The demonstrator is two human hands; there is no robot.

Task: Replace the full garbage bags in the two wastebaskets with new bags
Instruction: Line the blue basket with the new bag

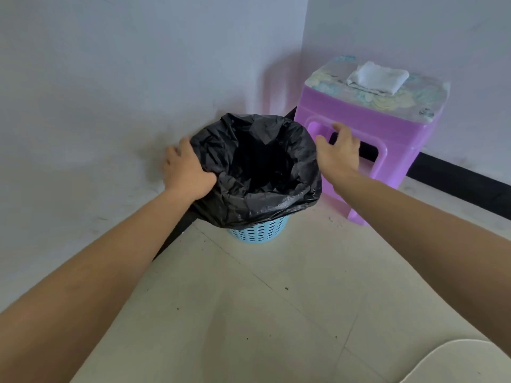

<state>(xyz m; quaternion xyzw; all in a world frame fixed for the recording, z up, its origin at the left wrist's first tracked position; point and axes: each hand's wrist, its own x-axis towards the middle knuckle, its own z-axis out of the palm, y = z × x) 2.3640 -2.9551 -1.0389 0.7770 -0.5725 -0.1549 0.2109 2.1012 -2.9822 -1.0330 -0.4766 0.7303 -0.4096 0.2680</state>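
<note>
A pale curved object (456, 363), too cropped to identify, is showing at the near right corner of the tiled floor (249, 299). Two bare forearms are reaching from the near edge toward the corner of the room.

There a light blue slotted wastebasket (258, 233) is standing upright on the floor, its long axis vertical and its mouth facing up. A black garbage bag (249, 200) is lining it, its mouth gaping upward and its edge draping over the rim and hiding most of the basket's wall.

The left hand (188, 167) is gripping the bag's left edge, thumb hooked inside and fingers curled over the outside. The right hand (338, 150) is hovering at the bag's right edge, fingers spread and relaxed, holding nothing; whether it is touching the plastic is unclear.

Just right of the basket a purple plastic stool (387, 125) is standing, carrying a folded white cloth (377, 77) on its flowered top. Pale walls (110, 78) with a black baseboard (456, 178) are closing the far side.
</note>
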